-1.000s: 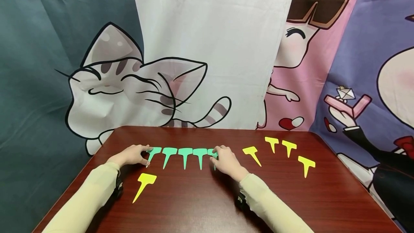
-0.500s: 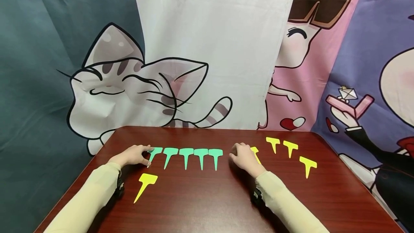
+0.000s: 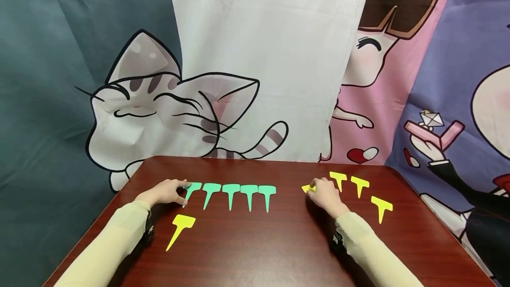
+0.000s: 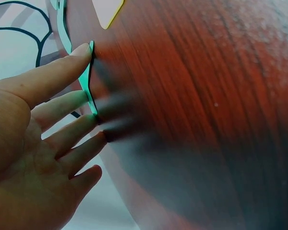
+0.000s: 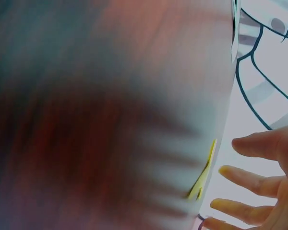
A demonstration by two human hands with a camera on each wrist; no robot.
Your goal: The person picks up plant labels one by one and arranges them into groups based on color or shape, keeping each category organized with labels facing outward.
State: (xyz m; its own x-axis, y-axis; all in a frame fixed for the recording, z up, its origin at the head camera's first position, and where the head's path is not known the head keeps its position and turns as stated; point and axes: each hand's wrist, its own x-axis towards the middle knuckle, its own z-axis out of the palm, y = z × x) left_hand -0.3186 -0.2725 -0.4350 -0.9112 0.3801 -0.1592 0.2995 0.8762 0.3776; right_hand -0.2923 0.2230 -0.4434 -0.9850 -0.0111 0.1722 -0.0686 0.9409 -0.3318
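Several green T-shaped plant labels stand in a row on the table, among them one (image 3: pixel 231 188) in the middle. The leftmost green plant label (image 4: pixel 86 81) lies under my left hand (image 3: pixel 164 192); in the left wrist view the thumb touches one end and fingertips meet the other, fingers mostly straight. My right hand (image 3: pixel 326 195) is over a yellow plant label (image 3: pixel 308 188), which it partly hides in the head view. In the right wrist view its fingers are loosely extended, and a gap shows between them and the yellow label (image 5: pixel 202 175).
Three yellow plant labels lie at the right: one at the back (image 3: pixel 338 178), one beside it (image 3: pixel 360 184) and one nearer (image 3: pixel 381 207). Another yellow label (image 3: pixel 180 229) lies in front of my left hand. A printed cloth (image 3: pixel 259 56) hangs behind the brown table (image 3: pixel 255 251).
My right hand has left the rightmost green label and moved right to the nearest yellow one. The left hand stays at the leftmost green label. The view has shifted slightly.
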